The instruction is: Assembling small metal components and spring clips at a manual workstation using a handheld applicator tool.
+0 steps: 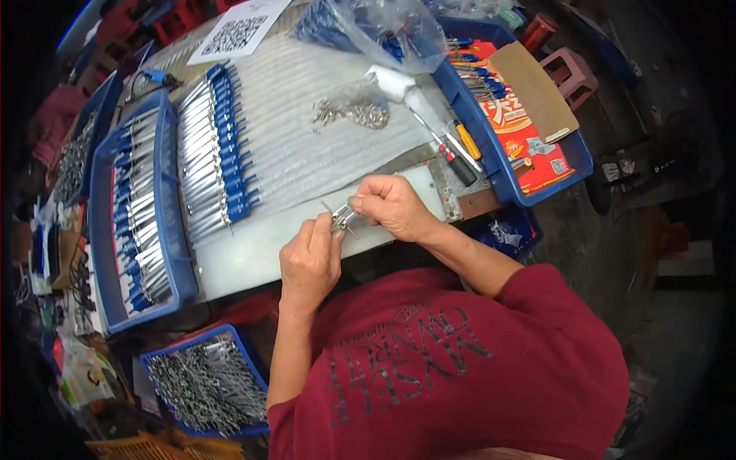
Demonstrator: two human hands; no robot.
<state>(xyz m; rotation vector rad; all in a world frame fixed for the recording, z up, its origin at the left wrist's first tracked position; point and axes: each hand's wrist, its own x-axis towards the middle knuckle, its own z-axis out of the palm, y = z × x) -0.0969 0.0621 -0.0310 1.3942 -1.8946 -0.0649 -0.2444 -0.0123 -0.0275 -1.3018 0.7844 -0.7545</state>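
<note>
Over the white board (249, 264) at the near edge of the table, both my hands meet on a small silvery metal part (340, 222) with thin prongs sticking out. My left hand (310, 253) is closed, pinching the part from below left. From the right, my right hand (392, 207) pinches at its upper end with thumb and forefinger. The fingers partly hide the part, and its exact kind cannot be made out. Beyond my hands lies a loose heap of small metal pieces (368, 115) on ribbed translucent sheeting (287, 100).
Blue-and-silver rod-like tools (218, 146) lie in a row at left, beside a blue tray (165, 207) of similar ones. A blue bin (207, 383) holds many metal parts. At right are screwdrivers (465, 142) and another blue tray (529, 195). A clear plastic bag (414, 34) sits at the back.
</note>
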